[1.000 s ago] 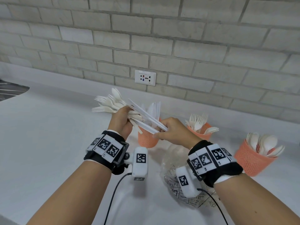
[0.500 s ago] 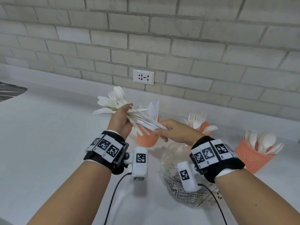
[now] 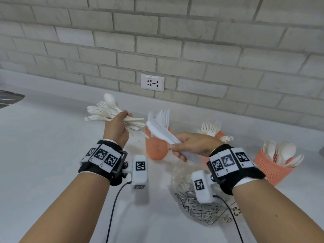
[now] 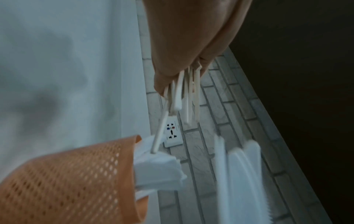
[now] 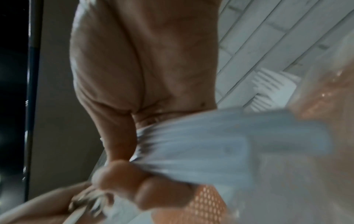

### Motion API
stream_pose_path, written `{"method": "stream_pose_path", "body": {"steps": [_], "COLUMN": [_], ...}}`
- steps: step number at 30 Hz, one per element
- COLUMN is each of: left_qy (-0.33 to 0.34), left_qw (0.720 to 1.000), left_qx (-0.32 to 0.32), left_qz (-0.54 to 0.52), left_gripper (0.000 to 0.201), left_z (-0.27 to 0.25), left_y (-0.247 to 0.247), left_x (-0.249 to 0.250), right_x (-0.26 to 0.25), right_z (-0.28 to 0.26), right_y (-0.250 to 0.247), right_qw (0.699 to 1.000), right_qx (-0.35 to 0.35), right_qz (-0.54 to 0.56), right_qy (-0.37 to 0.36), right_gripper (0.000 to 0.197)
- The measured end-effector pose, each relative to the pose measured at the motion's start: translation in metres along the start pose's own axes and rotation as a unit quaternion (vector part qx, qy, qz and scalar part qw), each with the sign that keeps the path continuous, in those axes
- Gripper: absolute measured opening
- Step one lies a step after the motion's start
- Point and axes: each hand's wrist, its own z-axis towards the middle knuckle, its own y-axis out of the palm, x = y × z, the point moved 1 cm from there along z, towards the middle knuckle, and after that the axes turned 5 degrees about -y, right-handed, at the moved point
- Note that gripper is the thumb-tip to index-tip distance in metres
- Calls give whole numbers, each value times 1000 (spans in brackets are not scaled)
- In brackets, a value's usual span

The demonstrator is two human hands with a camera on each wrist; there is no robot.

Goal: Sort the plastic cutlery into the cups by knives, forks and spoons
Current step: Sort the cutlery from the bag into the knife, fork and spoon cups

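My left hand (image 3: 121, 123) grips a mixed bundle of white forks and spoons (image 3: 103, 111), heads fanned up and to the left; the handles (image 4: 184, 94) stick out below the fist. My right hand (image 3: 185, 146) holds a bunch of white knives (image 3: 163, 134), blurred, blades up-left, just above the orange mesh knife cup (image 3: 156, 148). That cup (image 4: 67, 181) has several knives standing in it. The knives (image 5: 210, 144) run across my right palm. Behind my right hand stands the fork cup (image 3: 219, 133). The spoon cup (image 3: 273, 167) is at far right.
A crumpled clear plastic bag (image 3: 198, 207) lies on the white counter (image 3: 43, 146) under my right wrist. The brick wall carries a socket (image 3: 152, 82) behind the cups. A sink edge (image 3: 10, 99) shows at far left. Cables hang from both wrist cameras.
My right hand has pulled the knives free of the left hand's bundle and swung them down and right over the knife cup. The left hand stayed put with the forks and spoons.
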Motion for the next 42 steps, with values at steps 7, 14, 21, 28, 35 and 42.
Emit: {"method": "stream_pose_path", "body": {"steps": [7,14,21,28,35,42], "left_qy": [-16,-21,-54,-43,-19,-16], "left_qw": [988,929,881,866,841,838], "left_qx": [-125,-260,-310,-317,-305,-274], "left_qz": [91,265,354,384,446,472], "left_gripper": [14,11,8,8,15,16], "left_z": [-17,-41,-44,-46,-49,-48], "left_y": [-2,1,-7,-6,-4,-16], "left_x": [-7,-17,-21,-25,-30,-27], "right_x": [-18,1,19,-50,-69,-84], "right_z": [30,82,97,49,38,21], "right_y": [-18,-9,-12,-15,-3,-26], "right_qw": [930,902,930,811,887,833], "right_qx": [303,384,366,515,379,466], "right_qz": [99,106,7,-69,-181,8], "right_qy": [-181,-167,-26,-268,-191,-297], "right_gripper": [16,9,30,17,21,17]}}
